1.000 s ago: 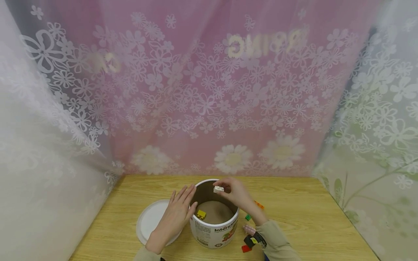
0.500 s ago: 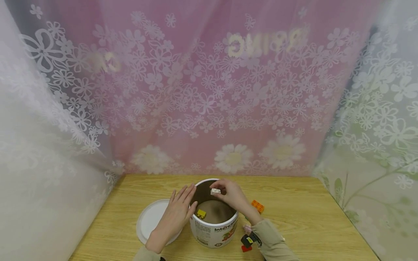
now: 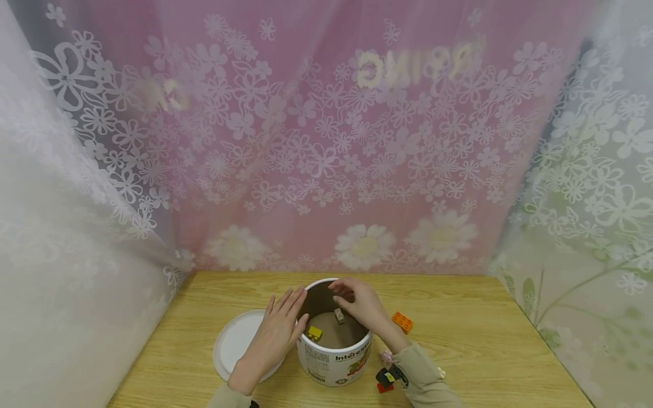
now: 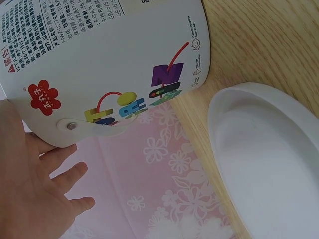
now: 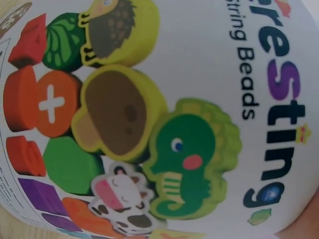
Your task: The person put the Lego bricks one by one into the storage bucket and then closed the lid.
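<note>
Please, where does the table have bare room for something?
The widest bare tabletop lies between the orange brick and the right curtain; another patch, between the white lid and the left curtain. Crowded: between bucket and right sleeve, with a pink piece and red brick.

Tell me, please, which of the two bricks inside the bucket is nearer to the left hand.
The yellow brick, in the left part of the bucket; the pale brick is farther right, nearer the right hand.

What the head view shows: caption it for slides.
Left hand at a tub, right hand over it; yellow brick, pale brick inside.
</note>
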Demonstrator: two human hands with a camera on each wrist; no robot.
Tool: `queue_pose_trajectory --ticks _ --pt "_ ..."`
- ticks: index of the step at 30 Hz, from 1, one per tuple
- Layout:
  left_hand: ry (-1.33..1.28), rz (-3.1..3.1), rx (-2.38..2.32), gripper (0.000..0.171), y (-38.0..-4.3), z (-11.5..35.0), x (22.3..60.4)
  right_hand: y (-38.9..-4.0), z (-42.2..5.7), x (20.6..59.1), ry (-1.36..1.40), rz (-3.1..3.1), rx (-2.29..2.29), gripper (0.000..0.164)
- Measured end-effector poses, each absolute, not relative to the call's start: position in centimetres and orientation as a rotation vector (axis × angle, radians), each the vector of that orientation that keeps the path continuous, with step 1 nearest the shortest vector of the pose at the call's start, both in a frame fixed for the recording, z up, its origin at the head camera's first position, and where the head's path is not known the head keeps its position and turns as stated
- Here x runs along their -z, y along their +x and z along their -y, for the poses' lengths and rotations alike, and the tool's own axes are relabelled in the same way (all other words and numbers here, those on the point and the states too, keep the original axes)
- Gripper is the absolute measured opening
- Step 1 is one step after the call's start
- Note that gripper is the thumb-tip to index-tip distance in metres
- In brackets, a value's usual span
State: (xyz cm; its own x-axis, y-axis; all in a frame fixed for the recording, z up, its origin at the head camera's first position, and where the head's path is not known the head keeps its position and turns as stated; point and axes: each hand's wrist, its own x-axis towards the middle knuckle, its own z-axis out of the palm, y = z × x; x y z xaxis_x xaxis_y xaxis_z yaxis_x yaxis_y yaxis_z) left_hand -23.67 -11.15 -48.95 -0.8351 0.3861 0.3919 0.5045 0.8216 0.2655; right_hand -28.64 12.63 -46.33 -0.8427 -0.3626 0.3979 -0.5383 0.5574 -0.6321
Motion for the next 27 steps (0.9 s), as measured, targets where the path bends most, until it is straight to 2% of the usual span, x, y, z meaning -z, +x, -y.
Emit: queue_pose_trajectory --ticks 17,27 --pt "-0.669 2.713 0.525 0.058 -23.5 11.1 48.6 -28.1 -16.4 45.7 0.747 2.314 -1.338 0.026" --pt "-0.667 2.716 0.52 0.058 -23.6 11.0 48.8 -28.2 -19.7 45.8 0.623 2.295 -1.316 0.025"
